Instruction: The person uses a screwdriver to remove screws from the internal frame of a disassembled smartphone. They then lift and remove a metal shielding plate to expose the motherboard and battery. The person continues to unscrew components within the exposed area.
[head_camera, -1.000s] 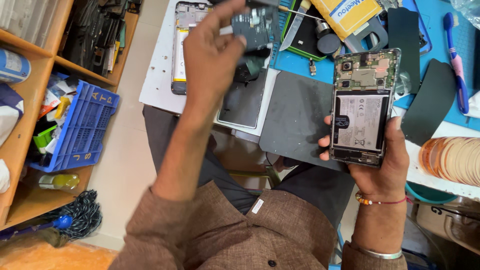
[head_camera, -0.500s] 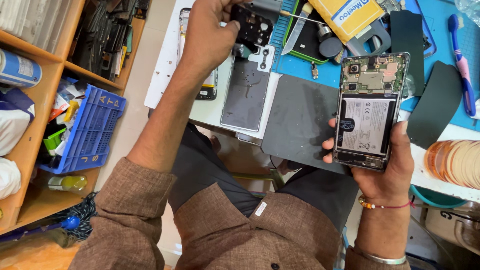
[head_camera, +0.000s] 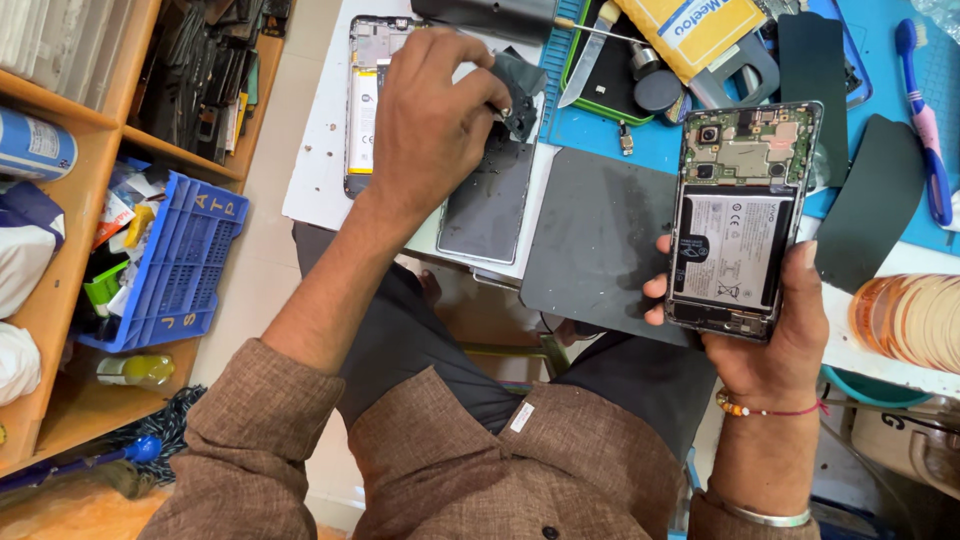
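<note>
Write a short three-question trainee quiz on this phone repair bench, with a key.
1. True or false: the opened black smartphone with its battery exposed is held in the right hand.
2. Which thing lies right of that phone? A) blue and pink toothbrush B) blue plastic crate C) grey rectangular mat
3. Fill in: the left hand pinches a small dark ____ part over the white tabletop.

Key: 1 true; 2 A; 3 plastic.
</note>
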